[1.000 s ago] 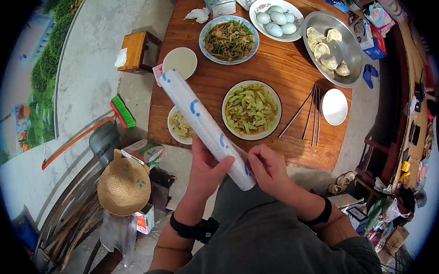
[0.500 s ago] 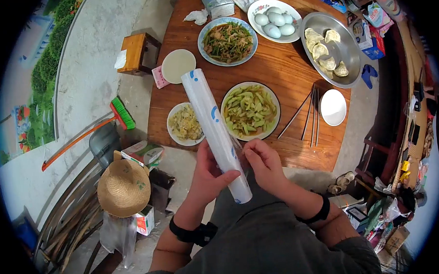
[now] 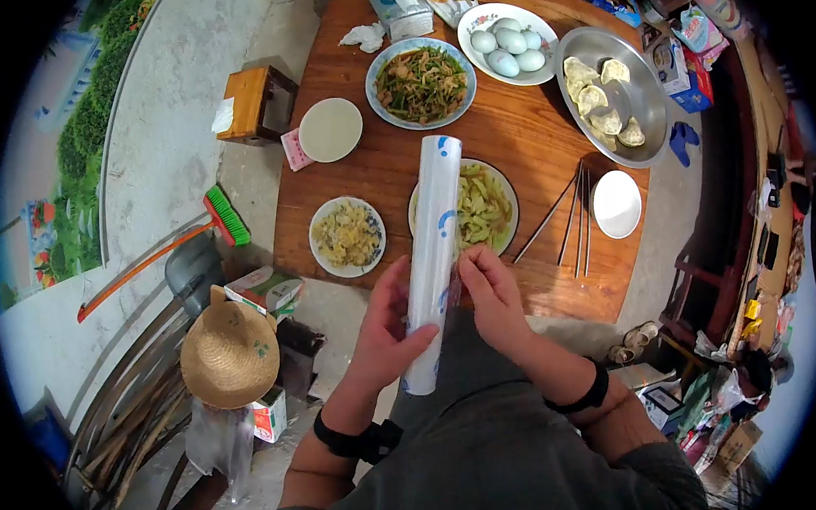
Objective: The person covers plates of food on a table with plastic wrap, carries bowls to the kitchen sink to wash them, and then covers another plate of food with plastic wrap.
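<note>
A long white roll of plastic wrap (image 3: 433, 263) with blue marks stands nearly upright in view, over the near edge of the table. My left hand (image 3: 388, 323) is wrapped round its lower part, thumb across the front. At the roll's right side my right hand (image 3: 490, 293) is pinched on the clear edge of the film. Behind the roll, partly hidden, lies a plate of sliced green vegetable (image 3: 485, 207). A smaller plate of yellowish chopped food (image 3: 346, 237) sits to the left of the roll.
On the wooden table (image 3: 529, 129) are a stir-fry plate (image 3: 420, 84), a bowl of pale eggs (image 3: 511, 49), a steel basin of dumplings (image 3: 650, 103), chopsticks (image 3: 575, 222), a white bowl (image 3: 617, 204) and a pale bowl (image 3: 330, 130). A stool (image 3: 257, 106) and straw hat (image 3: 229, 356) are left.
The roll has turned from leaning left to nearly upright, its top swinging right and its bottom left. It now covers part of the green vegetable plate and uncovers the small left plate.
</note>
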Motion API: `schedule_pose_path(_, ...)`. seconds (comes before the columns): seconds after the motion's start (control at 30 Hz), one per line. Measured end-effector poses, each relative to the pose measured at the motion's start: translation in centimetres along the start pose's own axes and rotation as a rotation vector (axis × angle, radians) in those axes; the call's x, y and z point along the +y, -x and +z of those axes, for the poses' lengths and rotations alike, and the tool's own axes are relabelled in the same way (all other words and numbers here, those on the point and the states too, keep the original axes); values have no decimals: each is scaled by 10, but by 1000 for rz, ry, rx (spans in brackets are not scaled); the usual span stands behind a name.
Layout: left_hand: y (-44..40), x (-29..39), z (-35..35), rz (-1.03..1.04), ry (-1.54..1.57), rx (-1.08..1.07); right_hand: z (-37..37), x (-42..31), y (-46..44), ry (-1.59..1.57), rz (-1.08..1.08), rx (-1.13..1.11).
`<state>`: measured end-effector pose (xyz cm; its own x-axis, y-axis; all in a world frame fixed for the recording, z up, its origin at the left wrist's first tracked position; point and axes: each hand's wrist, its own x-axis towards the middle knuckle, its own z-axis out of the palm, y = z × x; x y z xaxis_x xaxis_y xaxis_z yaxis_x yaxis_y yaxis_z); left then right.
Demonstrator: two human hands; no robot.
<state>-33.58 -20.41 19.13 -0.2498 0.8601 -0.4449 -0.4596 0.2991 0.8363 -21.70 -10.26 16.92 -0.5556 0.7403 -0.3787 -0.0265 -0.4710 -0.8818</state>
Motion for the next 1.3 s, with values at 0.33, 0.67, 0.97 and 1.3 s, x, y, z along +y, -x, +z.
schedule_pose_path(0.33,-2,-4,2,-2,-6,-24,3,-15,-8,315,-183,-175)
schedule_pose_path(0.67,-1,-4,12,-126,157,125,-4,21,1,-105,-125,-61)
schedule_pose_path(0.97,3,-14,10,-56,-82,140,-1,10,-17,96,-3,-196)
schedule_pose_path(1.3,-12,-39,-6,-96,42,187,6,-8,6,-422,152,-118)
